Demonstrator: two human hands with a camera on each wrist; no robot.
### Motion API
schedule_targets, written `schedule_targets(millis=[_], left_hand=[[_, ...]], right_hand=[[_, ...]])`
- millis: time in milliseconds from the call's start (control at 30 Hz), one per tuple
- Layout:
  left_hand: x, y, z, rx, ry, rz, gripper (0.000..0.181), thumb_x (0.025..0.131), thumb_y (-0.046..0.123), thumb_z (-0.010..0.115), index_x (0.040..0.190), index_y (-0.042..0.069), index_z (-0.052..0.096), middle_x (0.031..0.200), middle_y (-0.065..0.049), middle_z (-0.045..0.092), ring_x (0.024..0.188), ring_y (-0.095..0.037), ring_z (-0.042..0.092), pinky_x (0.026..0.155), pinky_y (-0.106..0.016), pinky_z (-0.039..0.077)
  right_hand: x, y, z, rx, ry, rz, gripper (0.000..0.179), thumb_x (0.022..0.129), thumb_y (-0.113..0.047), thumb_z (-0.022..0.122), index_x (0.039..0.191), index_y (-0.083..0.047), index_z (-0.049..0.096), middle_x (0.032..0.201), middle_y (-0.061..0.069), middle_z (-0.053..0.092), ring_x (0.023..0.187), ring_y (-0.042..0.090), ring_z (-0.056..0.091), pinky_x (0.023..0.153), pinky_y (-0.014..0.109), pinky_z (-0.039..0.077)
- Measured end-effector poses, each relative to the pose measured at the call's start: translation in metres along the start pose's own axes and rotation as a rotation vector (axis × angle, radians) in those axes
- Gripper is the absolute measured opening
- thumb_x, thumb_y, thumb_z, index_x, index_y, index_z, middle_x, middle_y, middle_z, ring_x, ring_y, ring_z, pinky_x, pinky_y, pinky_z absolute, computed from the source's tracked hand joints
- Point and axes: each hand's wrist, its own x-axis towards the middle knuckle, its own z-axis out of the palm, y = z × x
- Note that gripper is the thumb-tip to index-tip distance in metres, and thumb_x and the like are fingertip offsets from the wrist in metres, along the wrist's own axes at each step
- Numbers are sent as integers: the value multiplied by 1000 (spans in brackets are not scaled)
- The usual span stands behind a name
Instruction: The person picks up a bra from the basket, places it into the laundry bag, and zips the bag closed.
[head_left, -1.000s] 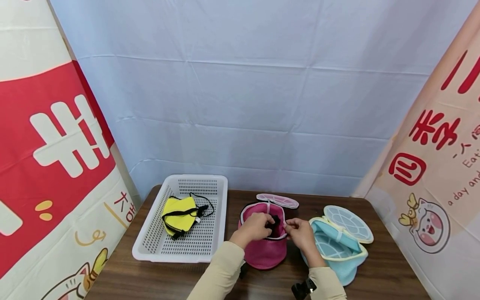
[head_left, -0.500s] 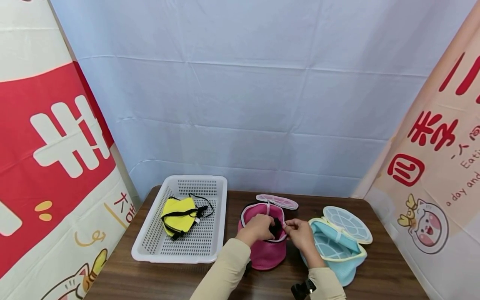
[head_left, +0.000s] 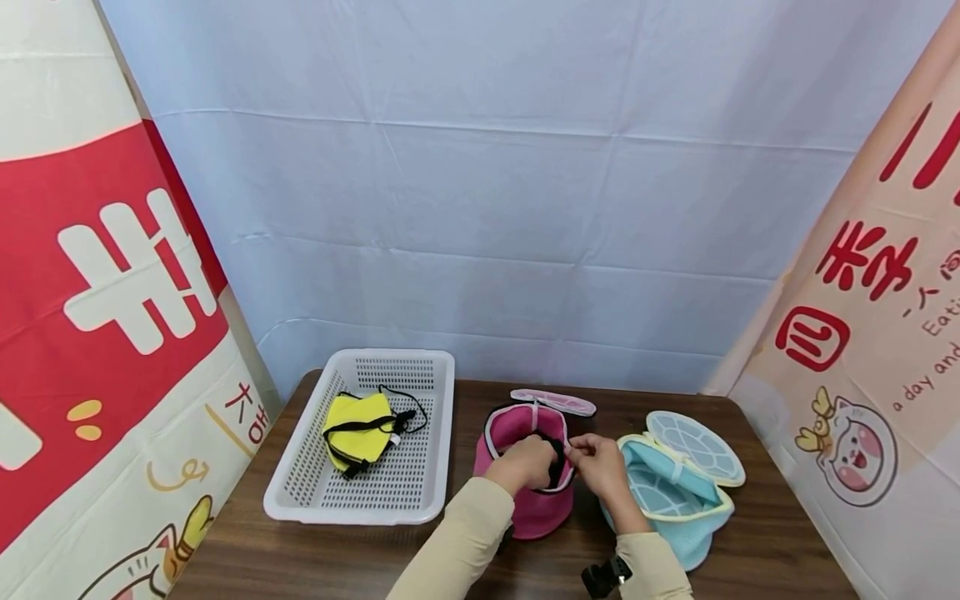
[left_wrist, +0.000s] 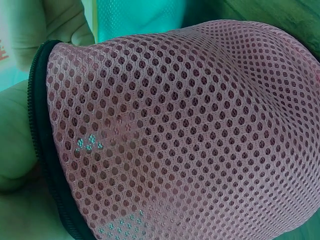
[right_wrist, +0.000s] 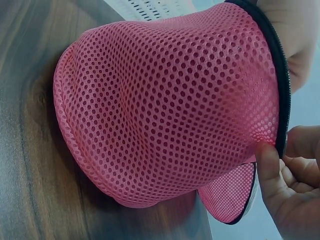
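Observation:
A pink mesh laundry bag (head_left: 525, 515) with a black zipper edge stands upright on the table, its round lid (head_left: 553, 402) folded back behind it. My left hand (head_left: 529, 463) reaches down through the mouth, so its fingertips are hidden. Something black (head_left: 557, 471) shows inside beside that hand; I cannot tell whether the fingers hold it. Between thumb and fingers, my right hand (head_left: 597, 467) pinches the rim on the right side. The right wrist view shows the thumb (right_wrist: 270, 167) pressed on the mesh just under the zipper.
A white perforated basket (head_left: 275, 500) stands to the left, with a yellow fabric item with black straps (head_left: 360, 429) in it. Right of the pink bag lies a light blue mesh bag (head_left: 678, 533) with its lid (head_left: 697, 446) open. The wooden table (head_left: 787, 550) meets a blue cloth backdrop (head_left: 480, 208).
My left hand has moved right and deeper into the pink bag, and its fingers have gone out of sight. The right hand has kept its pinch on the rim.

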Motion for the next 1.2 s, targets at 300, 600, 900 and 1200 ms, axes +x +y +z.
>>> schedule_targets(millis=[300,600,900,1200], left_hand=[[1,5,-2,67,-71,1,8,78,9,70,79,16,67,81,1,61,77,-9,53,69,-25,45],[0,6,7,9,-177,-57,7,81,11,66,80,18,66,84,3,60,75,-7,48,67,-23,41],[1,1,13,-10,-137,-52,6,81,13,66,83,19,69,85,4,62,76,-6,51,69,-22,42],[-3,-6,12,-76,58,5,25,79,21,73,104,20,71,97,8,64,92,-7,56,76,-23,46]], right_hand=[[-2,-4,0,19,7,5,12,82,0,66,91,9,66,70,8,63,53,14,55,49,27,47],[-5,-6,-4,50,8,-15,10,81,4,65,89,10,65,70,10,63,53,16,57,51,32,51],[-5,-5,-5,43,-5,-34,10,80,5,65,88,11,65,68,10,62,51,18,57,48,27,49],[-5,-4,-5,38,-12,-8,11,83,4,63,92,10,65,74,12,64,55,18,58,53,33,51]])
